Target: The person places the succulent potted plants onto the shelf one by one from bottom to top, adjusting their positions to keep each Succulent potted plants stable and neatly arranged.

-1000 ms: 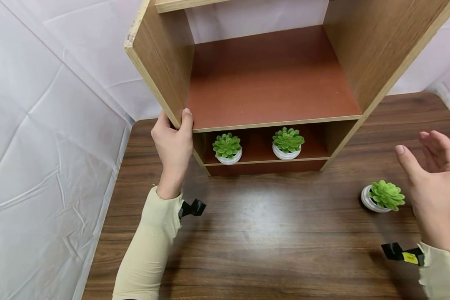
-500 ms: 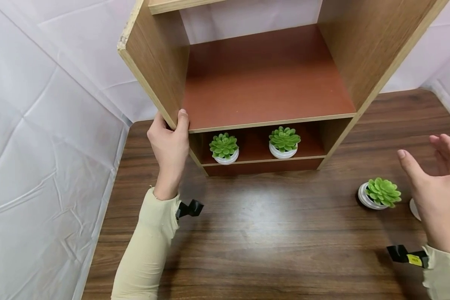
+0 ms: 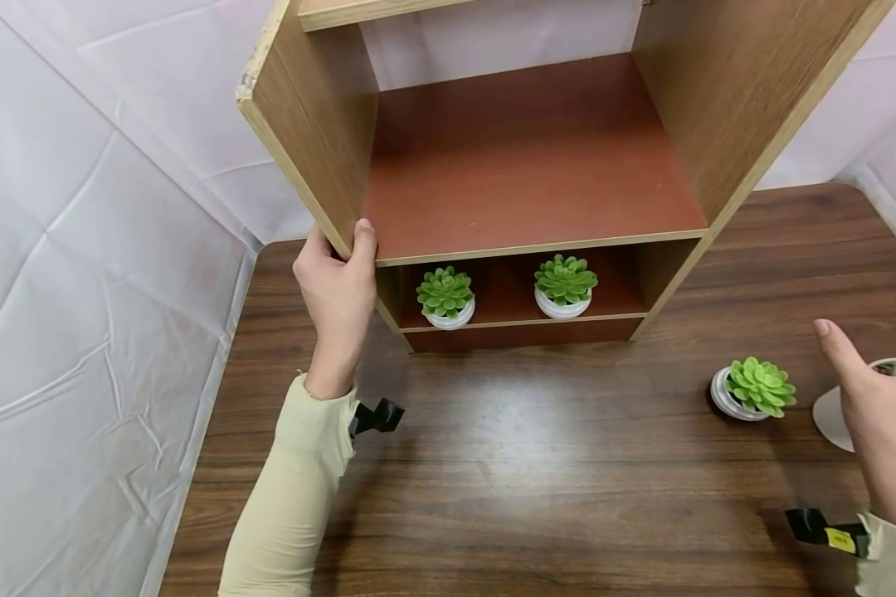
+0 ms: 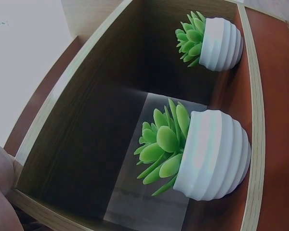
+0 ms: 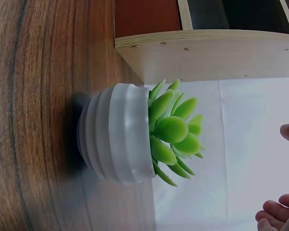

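My left hand grips the left side panel of the wooden shelf, thumb on the panel's inner side. At the left edge of the left wrist view, part of that hand touches the frame. My right hand is raised over the table's right side, thumb and fingers apart, holding nothing. Left of it stands a potted succulent, also in the right wrist view, white pot upright. Another white pot is partly hidden behind the right hand.
Two succulents in white pots, a left one and a right one, stand in the shelf's low compartment. Above them is a wide reddish board. White sheeting hangs beside the brown table.
My right hand has moved right and slightly nearer the front edge, uncovering more of the white pot behind it. My left hand keeps its grip on the panel. The head view has shifted slightly.
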`<action>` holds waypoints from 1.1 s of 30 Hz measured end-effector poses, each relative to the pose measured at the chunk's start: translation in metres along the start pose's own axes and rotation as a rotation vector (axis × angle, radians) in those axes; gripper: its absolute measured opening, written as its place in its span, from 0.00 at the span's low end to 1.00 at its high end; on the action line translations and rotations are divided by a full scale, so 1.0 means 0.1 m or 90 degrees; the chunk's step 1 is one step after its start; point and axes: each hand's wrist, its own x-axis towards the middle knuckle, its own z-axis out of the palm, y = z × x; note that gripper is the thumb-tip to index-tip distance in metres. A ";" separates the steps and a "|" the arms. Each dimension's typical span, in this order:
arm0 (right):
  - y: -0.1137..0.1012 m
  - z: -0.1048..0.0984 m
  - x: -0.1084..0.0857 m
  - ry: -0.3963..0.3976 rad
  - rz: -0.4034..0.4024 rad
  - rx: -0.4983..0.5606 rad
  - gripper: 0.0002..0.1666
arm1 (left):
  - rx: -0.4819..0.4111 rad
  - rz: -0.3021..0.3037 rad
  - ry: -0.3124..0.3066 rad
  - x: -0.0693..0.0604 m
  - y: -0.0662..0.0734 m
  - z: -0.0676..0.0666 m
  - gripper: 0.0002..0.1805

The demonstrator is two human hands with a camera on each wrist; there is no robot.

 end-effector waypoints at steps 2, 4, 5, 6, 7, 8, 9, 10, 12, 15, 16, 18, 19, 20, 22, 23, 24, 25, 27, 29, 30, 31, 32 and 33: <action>0.02 0.00 0.00 0.000 -0.015 0.003 0.38 | 0.003 -0.002 0.001 0.00 0.00 0.00 0.09; 0.05 -0.01 0.00 0.002 -0.041 -0.004 0.38 | 0.004 0.006 0.007 0.00 0.00 0.00 0.08; 0.07 -0.02 0.00 0.006 -0.068 -0.018 0.39 | 0.004 0.010 0.010 0.00 0.00 0.00 0.08; 0.10 -0.03 0.00 0.012 -0.096 -0.030 0.38 | 0.004 0.013 0.012 0.00 0.00 0.00 0.08; 0.14 -0.04 0.01 0.017 -0.125 -0.041 0.38 | 0.006 0.016 0.014 0.00 0.00 0.00 0.08; 0.16 -0.05 0.01 0.021 -0.148 -0.051 0.40 | 0.007 0.020 0.015 0.00 0.00 0.00 0.08; 0.18 -0.07 0.01 0.024 -0.164 -0.072 0.44 | 0.007 0.024 0.017 0.00 -0.01 -0.01 0.08; 0.20 -0.08 0.02 0.026 -0.176 -0.089 0.48 | 0.008 0.021 0.017 0.00 -0.01 -0.01 0.08; 0.22 -0.11 0.03 0.027 -0.180 -0.105 0.58 | 0.005 0.013 0.016 0.00 0.00 -0.03 0.08; 0.24 -0.15 0.03 0.024 -0.154 -0.114 0.58 | 0.005 0.007 0.016 0.01 -0.01 -0.04 0.08; 0.25 -0.15 0.04 0.026 -0.156 -0.108 0.55 | 0.005 0.007 0.015 0.01 -0.01 -0.05 0.08; 0.26 -0.16 0.04 0.030 -0.156 -0.097 0.50 | 0.007 0.009 0.011 0.01 -0.01 -0.05 0.08; 0.27 -0.16 0.05 0.031 -0.156 -0.086 0.49 | 0.009 0.008 0.010 0.01 -0.01 -0.05 0.08; 0.28 -0.16 0.05 0.031 -0.165 -0.087 0.49 | 0.011 0.006 0.009 0.01 -0.01 -0.05 0.08; 0.30 -0.16 0.06 0.032 -0.175 -0.079 0.52 | 0.011 -0.002 0.008 0.01 -0.01 -0.05 0.08; 0.31 -0.16 0.06 0.033 -0.176 -0.075 0.54 | 0.011 -0.007 0.008 0.01 -0.01 -0.05 0.08; 0.32 -0.16 0.06 0.034 -0.181 -0.072 0.57 | 0.011 -0.012 0.009 0.02 -0.01 -0.05 0.08; 0.34 -0.16 0.06 0.034 -0.175 -0.067 0.58 | 0.012 -0.013 0.010 0.02 -0.01 -0.05 0.08; 0.36 -0.16 0.05 0.033 -0.153 -0.048 0.55 | 0.013 -0.014 0.010 0.02 -0.01 -0.05 0.08; 0.38 -0.16 0.06 0.029 -0.133 -0.034 0.51 | 0.014 -0.014 0.011 0.02 -0.01 -0.06 0.08; 0.39 -0.16 0.06 0.027 -0.127 -0.025 0.50 | 0.014 -0.014 0.011 0.02 -0.01 -0.06 0.08; 0.40 -0.16 0.07 0.028 -0.124 -0.018 0.48 | 0.013 -0.014 0.012 0.02 -0.02 -0.06 0.08; 0.41 -0.17 0.07 0.026 -0.118 -0.012 0.47 | 0.013 -0.014 0.013 0.02 -0.02 -0.06 0.08; 0.43 -0.17 0.07 0.024 -0.125 -0.010 0.48 | 0.014 -0.013 0.015 0.02 -0.02 -0.06 0.08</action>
